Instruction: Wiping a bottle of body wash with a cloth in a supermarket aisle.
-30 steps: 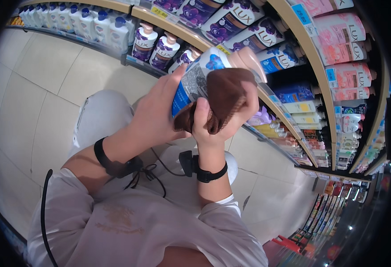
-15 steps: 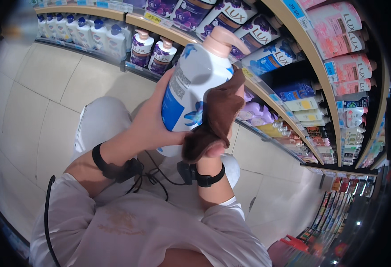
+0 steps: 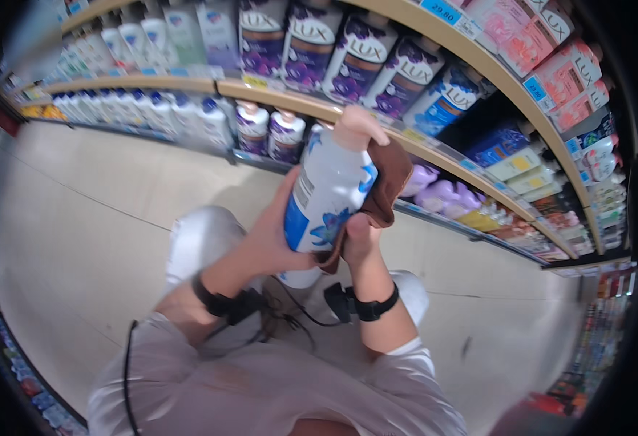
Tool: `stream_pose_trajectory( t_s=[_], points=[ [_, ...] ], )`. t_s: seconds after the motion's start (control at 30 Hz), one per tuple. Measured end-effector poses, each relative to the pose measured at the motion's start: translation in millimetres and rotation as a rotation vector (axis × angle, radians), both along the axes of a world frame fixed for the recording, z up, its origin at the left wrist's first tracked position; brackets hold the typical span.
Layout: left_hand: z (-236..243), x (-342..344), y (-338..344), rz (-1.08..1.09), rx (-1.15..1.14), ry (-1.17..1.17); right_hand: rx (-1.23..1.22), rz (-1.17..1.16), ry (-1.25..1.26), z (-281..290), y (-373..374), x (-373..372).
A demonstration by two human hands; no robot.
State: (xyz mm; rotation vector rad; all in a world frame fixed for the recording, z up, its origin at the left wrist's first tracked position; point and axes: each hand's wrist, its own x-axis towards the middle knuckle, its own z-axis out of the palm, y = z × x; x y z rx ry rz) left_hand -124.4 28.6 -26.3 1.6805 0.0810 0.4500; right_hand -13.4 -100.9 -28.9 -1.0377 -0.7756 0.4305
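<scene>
A white pump bottle (image 3: 336, 176) with blue flowers and a pale pink pump head stands tilted in front of my chest. My left hand (image 3: 267, 234) is wrapped round its left side, with the thumb across the lower front. On the right side, a brown cloth (image 3: 392, 178) lies against the bottle. My right hand (image 3: 361, 240) grips that cloth, its thumb up and bare; the other fingers are hidden behind cloth and bottle. Black straps with small devices sit on both wrists, and dark cables run between them.
Shelves ahead and to the right carry rows of pump bottles, among them purple-and-white bottles (image 3: 359, 54) and pink packs (image 3: 540, 43). The shelf edge (image 3: 283, 94) passes close beyond the bottle. Pale floor tiles (image 3: 108, 196) lie below, around my bent knees.
The view has shifted, showing more shelf at the upper left, and the bottle now appears lower. The cloth has moved so that my right thumb shows more. Both hands keep their hold.
</scene>
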Motion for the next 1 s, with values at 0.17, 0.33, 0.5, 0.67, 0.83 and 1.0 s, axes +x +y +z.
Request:
stream_pose_trajectory(
  t_s=[0.17,0.33,0.5,0.67,0.83,1.0],
  points=[
    [-4,-8,14,0.060,-0.059,-0.120,0.085,0.166,-0.184,-8,24,-13],
    [1,-19,35,0.047,-0.266,-0.205,0.127,-0.023,-0.407,-6,31,-40],
    [17,-23,28,-0.185,-0.895,-0.066,-0.020,-0.127,-1.112,20,14,-36],
    [33,-34,12,-0.231,-0.733,0.123,-0.089,-0.127,-1.177,41,9,-33],
    [18,-39,9,-0.203,-0.615,0.170,0.027,-0.372,-0.769,40,14,-3],
    [7,-34,14,-0.217,-0.587,0.163,0.019,-0.154,-0.170,27,26,2]
  ],
)
